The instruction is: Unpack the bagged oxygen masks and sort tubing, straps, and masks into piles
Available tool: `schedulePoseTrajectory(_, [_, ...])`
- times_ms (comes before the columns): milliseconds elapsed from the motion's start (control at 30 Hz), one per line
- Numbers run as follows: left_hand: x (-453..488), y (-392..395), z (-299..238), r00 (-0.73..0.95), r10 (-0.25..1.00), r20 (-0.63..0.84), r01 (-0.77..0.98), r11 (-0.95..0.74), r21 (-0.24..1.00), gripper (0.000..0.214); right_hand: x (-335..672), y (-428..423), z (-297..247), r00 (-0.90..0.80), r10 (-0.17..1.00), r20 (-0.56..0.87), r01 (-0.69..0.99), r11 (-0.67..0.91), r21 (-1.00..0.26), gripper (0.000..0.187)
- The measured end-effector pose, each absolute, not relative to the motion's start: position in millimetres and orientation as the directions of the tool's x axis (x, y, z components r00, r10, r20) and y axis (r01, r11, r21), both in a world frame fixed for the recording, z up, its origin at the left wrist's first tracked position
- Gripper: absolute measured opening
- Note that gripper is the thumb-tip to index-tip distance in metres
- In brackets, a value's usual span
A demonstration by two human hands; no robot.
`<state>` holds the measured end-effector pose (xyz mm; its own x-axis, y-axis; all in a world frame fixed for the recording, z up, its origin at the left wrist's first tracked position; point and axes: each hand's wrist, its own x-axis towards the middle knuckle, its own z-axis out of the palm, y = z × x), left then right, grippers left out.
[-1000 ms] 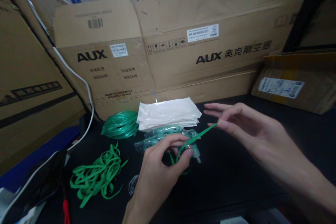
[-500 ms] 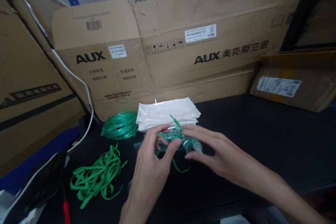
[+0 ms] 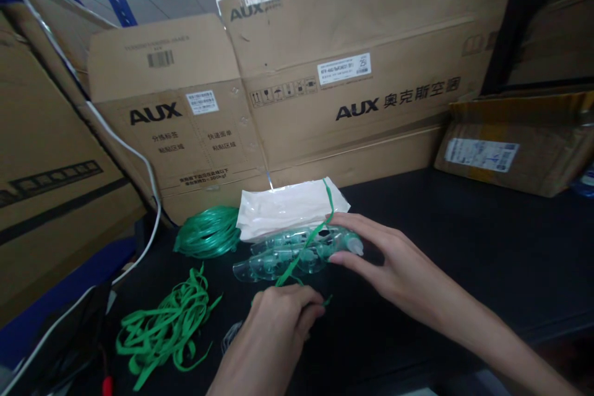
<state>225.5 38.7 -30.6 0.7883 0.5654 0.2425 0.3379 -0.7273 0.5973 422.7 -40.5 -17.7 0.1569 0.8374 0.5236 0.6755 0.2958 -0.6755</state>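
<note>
A clear green plastic face mask (image 3: 269, 263) lies on the black table, with another similar piece right behind it. Across it runs a green elastic strap (image 3: 309, 242), its upper end lying over the white packet. My left hand (image 3: 285, 315) is just in front of the mask, fingers curled down where the strap's lower part goes under them. My right hand (image 3: 375, 247) grips the mask's right end between thumb and fingers, beside a whitish cap (image 3: 354, 245). The left fingertips are mostly hidden from view.
White packets (image 3: 283, 207) lie behind the mask. To the left are coiled green tubing (image 3: 208, 232) and a tangled pile of green straps (image 3: 162, 328). Large cardboard boxes (image 3: 288, 136) stand along the back; a smaller box (image 3: 505, 176) is at right. A white cable (image 3: 134, 148) hangs at left.
My left hand has moved from the mask down toward me, drawing the strap into a diagonal across it. The right hand stays at the mask's right end. The view has shifted slightly.
</note>
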Motion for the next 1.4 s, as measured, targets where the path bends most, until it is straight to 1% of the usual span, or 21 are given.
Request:
schedulePoseTrajectory(100, [222,32,-19,0.772,0.600,0.208,0.326,-0.656,0.681,0.016,422,-41,-17,0.233,0.886,0.402,0.548,0.222,-0.807,0.035])
schedulePoseTrajectory(200, [217,27,-12,0.723,0.663,0.195,0.256,-0.519,0.815,0.016,420,-43,-14,0.205,0.930,0.305,0.268,0.246,-0.931,0.037])
schedulePoseTrajectory(267, [214,28,-10,0.709,0.674,0.206,0.200,-0.472,0.859,0.018,419,-43,-12,0.152,0.950,0.272,0.091,0.261,-0.961,0.037])
schedulePoseTrajectory(367, [211,32,-8,0.690,0.677,0.256,0.197,-0.516,0.834,0.019,420,-42,-9,0.102,0.972,0.211,-0.025,0.215,-0.976,0.038])
schedulePoseTrajectory(500, [209,37,-4,0.637,0.656,0.404,0.236,-0.665,0.709,0.019,420,-41,-8,0.069,0.984,0.166,-0.143,0.174,-0.974,0.052])
schedulePoseTrajectory(600, [210,38,-1,0.619,0.605,0.501,0.242,-0.753,0.612,0.014,419,-42,-8,0.045,0.988,0.151,-0.176,0.156,-0.972,0.051])
schedulePoseTrajectory(700, [210,39,0,0.595,0.590,0.546,0.226,-0.774,0.591,0.012,417,-43,-8,0.015,0.988,0.151,-0.180,0.151,-0.972,0.049])
schedulePoseTrajectory(1100, [212,40,-6,0.651,0.567,0.504,0.225,-0.779,0.586,0.013,414,-43,-6,-0.010,0.990,0.139,-0.156,0.136,-0.978,0.052])
schedulePoseTrajectory(1400, [215,39,-8,0.655,0.524,0.545,0.196,-0.813,0.548,0.014,412,-39,-8,-0.011,0.989,0.148,-0.145,0.145,-0.979,0.055])
